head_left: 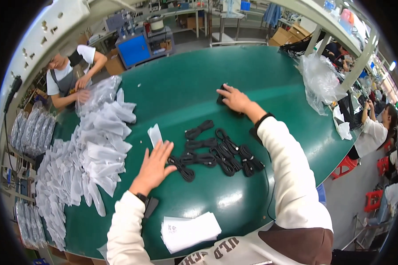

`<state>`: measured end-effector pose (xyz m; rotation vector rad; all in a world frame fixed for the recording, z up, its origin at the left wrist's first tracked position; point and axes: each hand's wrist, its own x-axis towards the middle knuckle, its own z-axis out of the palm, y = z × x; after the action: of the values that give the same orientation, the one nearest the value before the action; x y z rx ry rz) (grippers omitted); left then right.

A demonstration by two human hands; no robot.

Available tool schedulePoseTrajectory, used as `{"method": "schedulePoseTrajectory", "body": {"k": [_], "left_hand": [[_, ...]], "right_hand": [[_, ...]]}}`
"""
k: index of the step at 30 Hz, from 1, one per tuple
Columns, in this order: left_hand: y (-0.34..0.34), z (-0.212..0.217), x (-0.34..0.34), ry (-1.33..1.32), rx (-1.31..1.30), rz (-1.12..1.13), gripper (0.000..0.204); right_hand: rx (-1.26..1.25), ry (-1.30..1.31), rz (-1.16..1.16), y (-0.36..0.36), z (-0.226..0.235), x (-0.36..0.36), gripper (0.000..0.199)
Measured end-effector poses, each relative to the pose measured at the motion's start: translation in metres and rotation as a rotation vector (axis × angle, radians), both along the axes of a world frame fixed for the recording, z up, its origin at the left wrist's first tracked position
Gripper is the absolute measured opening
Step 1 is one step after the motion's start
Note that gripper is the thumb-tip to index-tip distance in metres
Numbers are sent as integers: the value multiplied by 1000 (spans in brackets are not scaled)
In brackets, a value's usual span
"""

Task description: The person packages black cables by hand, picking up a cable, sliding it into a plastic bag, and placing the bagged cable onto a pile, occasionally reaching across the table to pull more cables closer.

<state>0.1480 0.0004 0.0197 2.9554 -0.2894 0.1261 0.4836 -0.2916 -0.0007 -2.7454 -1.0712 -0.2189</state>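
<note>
My left hand (pixel 153 167) lies over the green table with its fingers stretched out. Its fingertips are at the lower end of a small translucent white bag (pixel 154 134); whether they press on it I cannot tell. Right beside that hand lies a coiled black cable (pixel 183 170). Farther away, my right hand (pixel 238 100) is closed around a small black object (pixel 221 93), mostly hidden by the fingers and too dark to name. Several more bundled black cables (pixel 200 129) lie between my two hands, grouped in loose rows.
A large heap of translucent bags (pixel 102 154) covers the table's left side. Nearest me is a stack of white paper sheets (pixel 190 230). Crumpled clear plastic (pixel 318 81) sits at the right edge. A co-worker (pixel 73 75) handles bags at the far left; another person (pixel 376 128) sits at right.
</note>
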Motion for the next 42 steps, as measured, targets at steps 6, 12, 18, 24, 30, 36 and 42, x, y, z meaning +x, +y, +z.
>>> {"method": "schedulePoseTrajectory", "body": {"k": [6, 12, 18, 24, 30, 36, 42], "left_hand": [[31, -25, -30, 26, -98, 167, 83], [55, -30, -84, 59, 146, 274, 80], [-18, 27, -132, -12, -8, 169, 82], [-95, 14, -198, 169, -232, -40, 84], [-116, 5, -234, -71, -19, 85, 76], [-145, 1, -217, -262, -378, 114, 50], [-171, -38, -188, -231, -507, 74, 21]], "right_hand": [[-8, 97, 160, 1, -17, -33, 62], [-80, 69, 281, 4, 12, -127, 53], [221, 26, 434, 45, 55, -227, 23], [-5, -54, 499, 93, 6, -287, 39], [116, 10, 417, 68, -10, -294, 37], [497, 839, 162, 0, 27, -336, 30], [713, 589, 106, -62, 25, -394, 28]]}}
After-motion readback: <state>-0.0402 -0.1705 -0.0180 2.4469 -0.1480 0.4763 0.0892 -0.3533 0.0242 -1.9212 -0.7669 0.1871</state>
